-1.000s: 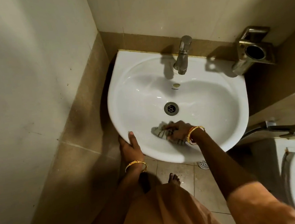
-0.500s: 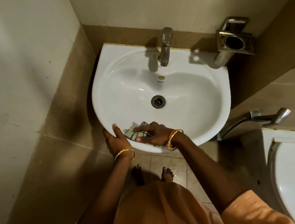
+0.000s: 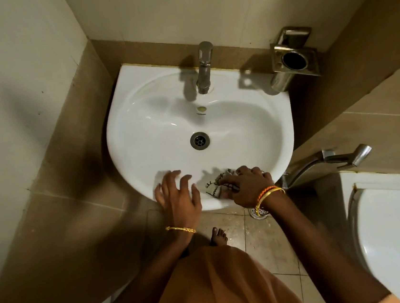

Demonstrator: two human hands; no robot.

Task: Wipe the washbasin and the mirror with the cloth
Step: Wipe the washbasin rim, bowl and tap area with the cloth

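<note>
The white washbasin (image 3: 142, 133) is fixed in the wall corner, with a drain (image 3: 199, 140) at its centre. A small light cloth with dark stitching (image 3: 213, 187) lies bunched on the basin's front inner slope. My right hand (image 3: 246, 187) covers the cloth, its bent fingers gripping it against the porcelain. My left hand (image 3: 178, 197) is over the front rim just left of the cloth, fingers spread and holding nothing. The mirror is out of view.
A steel tap (image 3: 205, 67) stands at the back of the basin. A steel tumbler holder (image 3: 292, 60) is mounted at the right. A toilet (image 3: 398, 236) and a spray handle (image 3: 344, 156) lie to the right. My bare foot (image 3: 218, 235) stands on the tiled floor.
My right hand has slid the cloth rightward along the basin's front. My left hand has let go of the rim's edge and spread its fingers over the rim.
</note>
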